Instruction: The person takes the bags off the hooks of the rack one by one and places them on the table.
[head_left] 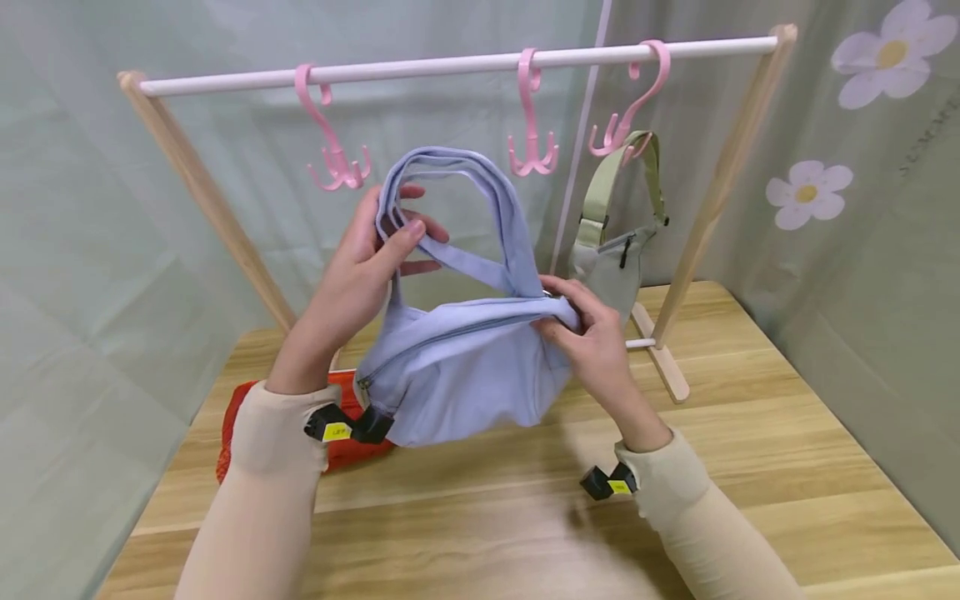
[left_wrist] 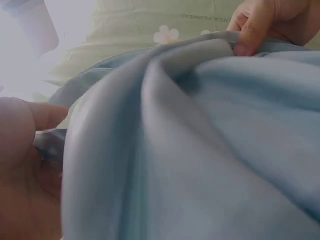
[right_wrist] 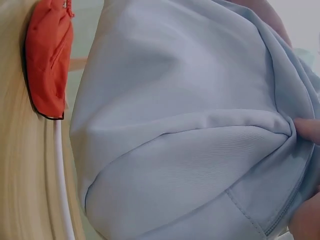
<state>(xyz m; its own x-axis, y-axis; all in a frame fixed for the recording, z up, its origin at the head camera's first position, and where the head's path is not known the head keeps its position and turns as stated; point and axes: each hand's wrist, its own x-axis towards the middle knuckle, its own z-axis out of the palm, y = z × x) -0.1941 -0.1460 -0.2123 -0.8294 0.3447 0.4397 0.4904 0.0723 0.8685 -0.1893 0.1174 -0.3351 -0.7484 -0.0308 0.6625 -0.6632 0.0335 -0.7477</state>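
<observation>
A light blue fabric bag (head_left: pixel 465 367) with a zip along its top is held up in front of the rack. My left hand (head_left: pixel 367 258) grips the bag's looped strap (head_left: pixel 457 162) on its left side, the thumb lying across it. At the bag's top right corner, my right hand (head_left: pixel 592 333) pinches the fabric between thumb and fingers. The bag's body hangs over the table, its cloth filling most of both wrist views. In the right wrist view the right fingertips (right_wrist: pixel 306 130) press into a fold near the zip.
A white rail (head_left: pixel 420 67) on wooden legs carries three pink hooks (head_left: pixel 531 117). On the rightmost hook hangs a grey-green bag (head_left: pixel 615 267). An orange-red bag (head_left: pixel 352 450) lies on the wooden table (head_left: pixel 750 467) behind my left forearm. A flower-patterned curtain (head_left: pixel 810 196) surrounds the table.
</observation>
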